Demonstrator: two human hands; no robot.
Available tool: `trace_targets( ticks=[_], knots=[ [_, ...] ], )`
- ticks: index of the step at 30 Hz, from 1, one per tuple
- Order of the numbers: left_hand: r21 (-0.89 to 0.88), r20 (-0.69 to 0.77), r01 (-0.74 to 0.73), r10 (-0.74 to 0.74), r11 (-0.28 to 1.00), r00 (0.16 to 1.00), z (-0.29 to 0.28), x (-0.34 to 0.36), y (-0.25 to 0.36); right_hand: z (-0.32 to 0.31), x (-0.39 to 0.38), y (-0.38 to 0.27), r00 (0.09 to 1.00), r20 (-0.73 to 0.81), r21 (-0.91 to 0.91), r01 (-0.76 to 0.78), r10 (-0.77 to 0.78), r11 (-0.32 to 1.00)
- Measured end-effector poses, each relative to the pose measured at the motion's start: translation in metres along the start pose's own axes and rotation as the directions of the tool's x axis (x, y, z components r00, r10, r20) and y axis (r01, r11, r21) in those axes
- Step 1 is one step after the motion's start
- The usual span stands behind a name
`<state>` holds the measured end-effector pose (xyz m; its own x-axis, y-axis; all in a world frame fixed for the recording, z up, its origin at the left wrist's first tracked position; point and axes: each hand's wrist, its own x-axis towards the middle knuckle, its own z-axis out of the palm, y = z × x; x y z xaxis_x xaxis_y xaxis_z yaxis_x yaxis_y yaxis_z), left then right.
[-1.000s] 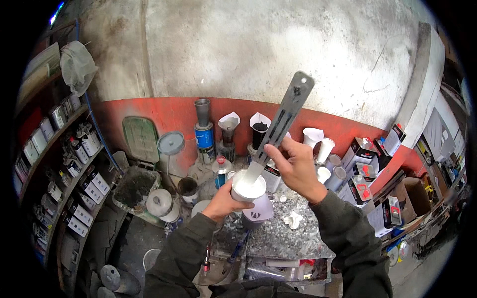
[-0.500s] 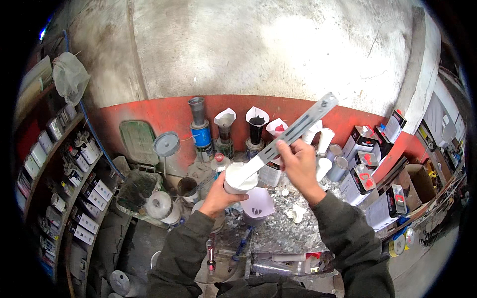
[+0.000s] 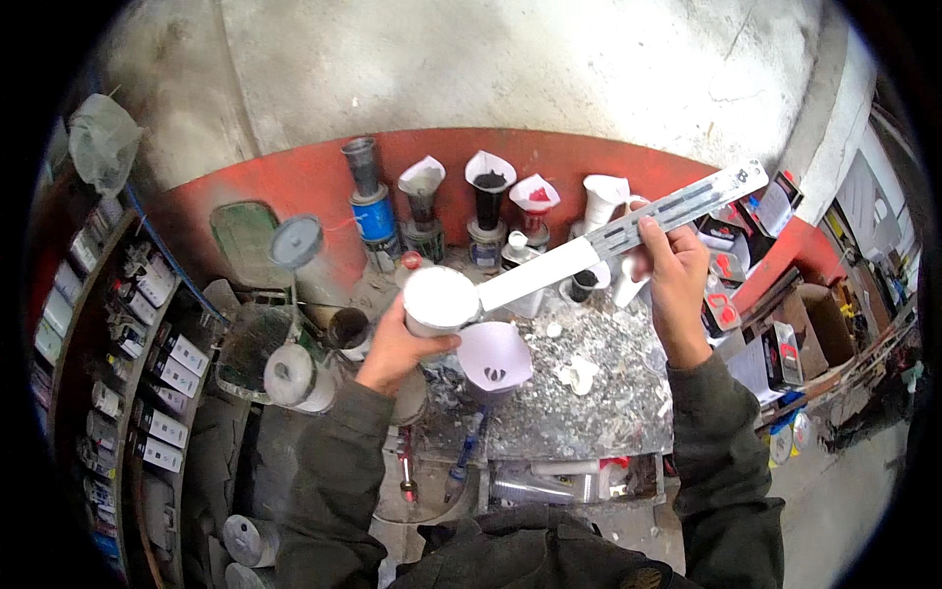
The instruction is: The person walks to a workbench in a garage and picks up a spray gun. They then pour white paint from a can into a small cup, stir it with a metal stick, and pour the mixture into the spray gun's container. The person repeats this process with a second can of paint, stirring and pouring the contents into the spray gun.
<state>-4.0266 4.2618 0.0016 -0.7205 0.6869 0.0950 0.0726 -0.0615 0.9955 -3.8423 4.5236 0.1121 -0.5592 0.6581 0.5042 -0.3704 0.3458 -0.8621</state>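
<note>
White cup [image 3: 446, 329]: being held up over the surface [image 3: 618, 417], just left of the pale paper cone [image 3: 496, 353]. Left hand [image 3: 392, 348]: fingers are curling around its side, thumb at the front. Slotted flat stick [image 3: 589, 250]: being pinched along its upper half by the right hand's [image 3: 677, 280] fingers; its white-coated end is lying at the cup's right rim. Step in hand, judged: stirring, or wiping white liquid [image 3: 442, 294] off the stick. Next move is probably calling for a level cup beneath the wet end. Uncertain: stick-to-rim contact; liquid depth, as glare is flattening the cup's mouth. The cup is hiding the left fingertips; the right hand is partly covering the red-capped cans [image 3: 723, 306].
</note>
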Motion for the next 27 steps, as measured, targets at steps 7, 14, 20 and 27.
trace_targets(
  ticks=[7, 14, 20, 27],
  knots=[
    [-0.031, 0.002, 0.020, -0.019, 0.999, 1.000, 0.005, 0.001, 0.006, -0.003, -0.030, 0.017, 1.000, -0.018, -0.084, -0.018, 0.016, 0.996],
    [0.025, -0.005, 0.040, -0.040, 0.999, 0.999, 0.000, -0.002, 0.008, 0.018, -0.055, 0.030, 0.998, 0.045, -0.197, 0.045, -0.037, 0.979],
    [0.204, 0.015, -0.082, 0.081, 0.976, 0.997, 0.001, 0.003, 0.008, 0.010, -0.060, 0.034, 0.985, 0.100, -0.300, 0.164, -0.140, 0.940],
    [0.393, 0.069, -0.121, 0.102, 0.912, 0.992, -0.005, 0.008, -0.005, 0.007, -0.060, 0.036, 0.989, 0.105, -0.354, 0.139, -0.108, 0.925]
  ],
)
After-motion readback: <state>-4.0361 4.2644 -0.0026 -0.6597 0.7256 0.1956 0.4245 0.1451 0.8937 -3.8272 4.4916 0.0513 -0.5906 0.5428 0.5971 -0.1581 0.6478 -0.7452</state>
